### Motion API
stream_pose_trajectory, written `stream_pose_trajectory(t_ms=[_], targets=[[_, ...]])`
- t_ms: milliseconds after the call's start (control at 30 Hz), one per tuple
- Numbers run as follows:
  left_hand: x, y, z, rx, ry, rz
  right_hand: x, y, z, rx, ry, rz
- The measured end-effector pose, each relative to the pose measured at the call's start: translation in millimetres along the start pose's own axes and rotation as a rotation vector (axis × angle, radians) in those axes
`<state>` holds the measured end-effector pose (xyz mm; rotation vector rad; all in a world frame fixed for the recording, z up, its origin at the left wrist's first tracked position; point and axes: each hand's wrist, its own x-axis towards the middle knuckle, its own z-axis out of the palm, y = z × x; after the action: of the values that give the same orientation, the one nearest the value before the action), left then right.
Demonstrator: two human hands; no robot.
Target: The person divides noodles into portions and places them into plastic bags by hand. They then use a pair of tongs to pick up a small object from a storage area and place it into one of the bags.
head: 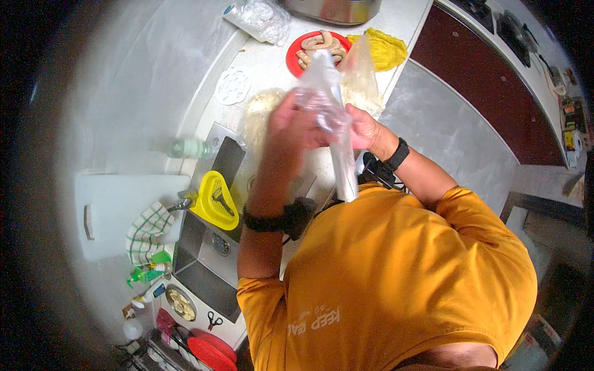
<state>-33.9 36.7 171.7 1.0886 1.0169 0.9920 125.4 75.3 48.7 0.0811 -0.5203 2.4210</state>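
A long sleeve of clear plastic film or bags (pixel 344 171) hangs between my hands above the counter, its crumpled upper part lying across the view of the plate. My left hand (pixel 297 120), blurred, grips the bunched middle. On the other side, my right hand (pixel 364 130) has its fingers around the same plastic. Just beyond sits a red plate (pixel 293 58) with pale, curved, sausage-like pieces (pixel 318 42), partly covered by the plastic. A clear bag with pale contents (pixel 359 90) stands near my right hand. Another such bag (pixel 262 104) lies beside my left hand.
At the far end are a steel pot (pixel 336 11), a wrapped roll (pixel 260 21) and a crumpled yellow bag or cloth (pixel 385 48). A white cut-out disc (pixel 233 86) lies leftward. The sink (pixel 204 273) holds a yellow strainer basket (pixel 204 204) at its edge. Scissors (pixel 214 320) lie nearer.
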Motion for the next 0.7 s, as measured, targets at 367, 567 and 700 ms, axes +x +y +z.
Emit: stream_pose_trajectory(t_ms=[367, 567, 700], targets=[[-51.9, -13.4, -84.5, 1.064, 0.410, 0.533, -0.3, -24.8, 4.2, -0.201, 0.195, -0.130], [-97.3, -10.6, -130.1, -0.170, 0.410, 0.350, 12.1, -31.0, 1.0, -0.337, 0.341, -0.111], [-143.0, -18.3, -190.7, -0.178, 0.479, 0.366, 30.8, -25.9, 4.2, -0.502, 0.452, -0.148]])
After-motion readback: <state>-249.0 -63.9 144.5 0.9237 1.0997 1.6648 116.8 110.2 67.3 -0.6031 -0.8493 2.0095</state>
